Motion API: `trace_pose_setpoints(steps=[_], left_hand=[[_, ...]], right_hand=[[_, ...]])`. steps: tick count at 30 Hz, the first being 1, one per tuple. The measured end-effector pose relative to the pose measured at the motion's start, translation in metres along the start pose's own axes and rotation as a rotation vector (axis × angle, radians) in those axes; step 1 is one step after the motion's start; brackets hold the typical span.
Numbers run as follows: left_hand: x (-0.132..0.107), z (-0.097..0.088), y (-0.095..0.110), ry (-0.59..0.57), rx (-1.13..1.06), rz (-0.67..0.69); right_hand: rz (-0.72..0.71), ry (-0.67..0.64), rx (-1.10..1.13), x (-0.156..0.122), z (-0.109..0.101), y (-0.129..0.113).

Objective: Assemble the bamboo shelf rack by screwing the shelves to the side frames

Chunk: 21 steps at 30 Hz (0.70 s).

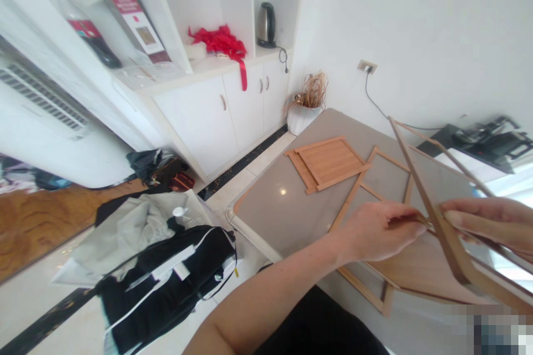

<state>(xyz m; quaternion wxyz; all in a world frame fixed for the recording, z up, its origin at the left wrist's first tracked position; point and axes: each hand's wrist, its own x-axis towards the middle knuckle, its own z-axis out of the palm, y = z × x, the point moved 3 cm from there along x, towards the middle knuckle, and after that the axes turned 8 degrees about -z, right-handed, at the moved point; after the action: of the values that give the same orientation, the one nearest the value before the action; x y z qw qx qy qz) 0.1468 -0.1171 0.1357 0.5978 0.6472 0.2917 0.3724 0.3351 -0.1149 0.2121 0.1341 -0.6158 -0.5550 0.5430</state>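
A wooden frame [418, 177] stands tilted above the table at the right, its near corner toward me. My right hand [495, 223] is closed around a rail of it, with the thumb and fingers near the joint. From the left, my left hand [378, 231] reaches to the same spot with thumb and fingers pinched together. Whatever it pinches is too small and hidden to name. Beneath my hands lie a flat wooden panel [425, 269] and an open wooden frame [350, 208]. Farther back, framed wooden panels [333, 161] lie stacked on the table.
The grey table [275, 199] has a rounded corner and pale edge. A chair [166, 283] draped with clothes and a white power strip [174, 262] stands to the left. Behind are a white cabinet [195, 116], a planter [303, 119] and a black appliance [495, 141].
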Motion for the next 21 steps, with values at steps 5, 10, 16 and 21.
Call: trace_pose_setpoints(steps=[5, 10, 16, 21], left_hand=[[-0.001, -0.001, 0.0, -0.001, 0.0, -0.013], [-0.002, 0.0, 0.001, -0.004, -0.036, 0.002], [-0.001, -0.004, 0.008, -0.007, -0.125, -0.162], [0.003, 0.004, 0.021, -0.004, -0.128, -0.244]], right_hand=[[0.006, 0.019, 0.011, 0.0, 0.003, -0.002], [-0.025, 0.023, -0.006, 0.0, 0.005, -0.003], [-0.012, -0.023, 0.04, -0.004, 0.011, -0.009], [-0.122, 0.037, -0.21, -0.008, 0.014, -0.021]])
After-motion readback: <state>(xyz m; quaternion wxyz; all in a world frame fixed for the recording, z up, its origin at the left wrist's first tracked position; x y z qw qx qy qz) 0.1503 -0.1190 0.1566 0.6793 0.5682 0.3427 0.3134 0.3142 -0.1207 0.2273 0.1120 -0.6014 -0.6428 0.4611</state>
